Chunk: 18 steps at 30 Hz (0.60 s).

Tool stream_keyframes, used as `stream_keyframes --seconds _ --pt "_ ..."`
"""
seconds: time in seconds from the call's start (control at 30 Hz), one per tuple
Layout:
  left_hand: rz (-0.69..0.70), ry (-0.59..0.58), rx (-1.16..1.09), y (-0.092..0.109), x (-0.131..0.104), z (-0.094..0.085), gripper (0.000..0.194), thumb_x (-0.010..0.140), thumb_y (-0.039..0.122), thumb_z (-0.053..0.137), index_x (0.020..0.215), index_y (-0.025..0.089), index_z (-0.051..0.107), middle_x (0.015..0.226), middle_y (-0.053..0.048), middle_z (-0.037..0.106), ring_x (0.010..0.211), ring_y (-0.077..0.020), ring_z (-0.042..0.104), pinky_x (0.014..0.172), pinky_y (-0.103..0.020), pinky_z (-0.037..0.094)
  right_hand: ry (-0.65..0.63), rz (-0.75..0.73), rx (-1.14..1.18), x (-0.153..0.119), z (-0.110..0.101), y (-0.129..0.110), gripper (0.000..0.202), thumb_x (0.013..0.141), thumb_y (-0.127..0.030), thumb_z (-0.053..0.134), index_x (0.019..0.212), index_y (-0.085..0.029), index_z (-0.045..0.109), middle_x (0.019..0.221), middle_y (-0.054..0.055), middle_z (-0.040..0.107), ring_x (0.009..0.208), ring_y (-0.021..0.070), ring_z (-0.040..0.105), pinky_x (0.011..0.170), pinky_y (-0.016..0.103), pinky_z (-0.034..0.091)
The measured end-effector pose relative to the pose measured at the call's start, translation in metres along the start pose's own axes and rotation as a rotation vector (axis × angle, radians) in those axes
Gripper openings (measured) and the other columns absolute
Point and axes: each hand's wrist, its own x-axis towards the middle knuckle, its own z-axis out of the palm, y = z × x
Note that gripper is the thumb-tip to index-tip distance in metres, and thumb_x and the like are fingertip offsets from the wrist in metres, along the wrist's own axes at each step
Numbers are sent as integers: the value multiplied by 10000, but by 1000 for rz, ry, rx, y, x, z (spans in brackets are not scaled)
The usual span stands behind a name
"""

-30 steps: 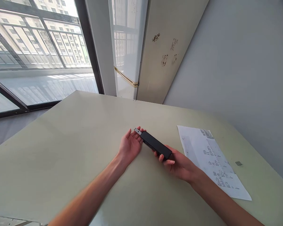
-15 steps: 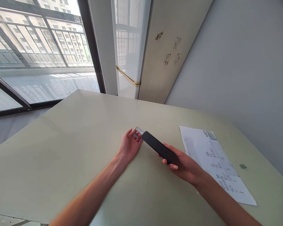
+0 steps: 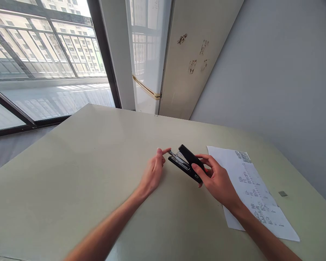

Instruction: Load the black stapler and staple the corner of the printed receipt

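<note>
A black stapler [image 3: 188, 159] is held above the table by my right hand [image 3: 216, 177], whose fingers and thumb grip its rear end. Its top arm is raised, so the metal staple channel [image 3: 180, 160] shows between the arm and the base. My left hand [image 3: 156, 165] is at the front end, its index finger stretched to the tip of the metal channel and its thumb up. The other left fingers are curled, and whether anything is inside them is hidden.
Printed white paper [image 3: 256, 195] lies on the pale table [image 3: 97, 163] to the right, partly under my right forearm. A small grey square piece [image 3: 283, 194] sits beyond it. A wall rises at the right, with a window at the upper left.
The stapler has turned from its dark flat side to show its profile, with its top arm raised. My left hand has turned over and moved right, its index finger now at the channel tip.
</note>
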Motion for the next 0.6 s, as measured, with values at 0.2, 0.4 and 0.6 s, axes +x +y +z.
stream_keyframes --seconds 0.2,0.4,0.6 --pt "-22 -37 -2 -4 1 4 478 990 579 581 1163 169 755 682 35 408 561 -126 340 534 -258 313 36 -54 53 16 11 9 491 872 -607 731 1230 -282 647 1216 107 736 1024 291 717 563 316 613" --pt "-211 32 -544 -2 17 -5 353 1014 425 577 1020 98 709 721 12 498 524 -86 399 569 -229 435 126 -256 -140 73 34 21 437 945 -540 635 1282 -264 678 1199 94 751 976 275 717 774 389 591" --pt "-275 59 -654 1 25 -9 439 1076 351 410 1037 42 719 922 -147 696 769 -176 670 725 -279 544 81 -513 -301 146 69 18 377 986 -430 571 1299 -238 655 1215 86 762 1000 266 693 918 411 530"
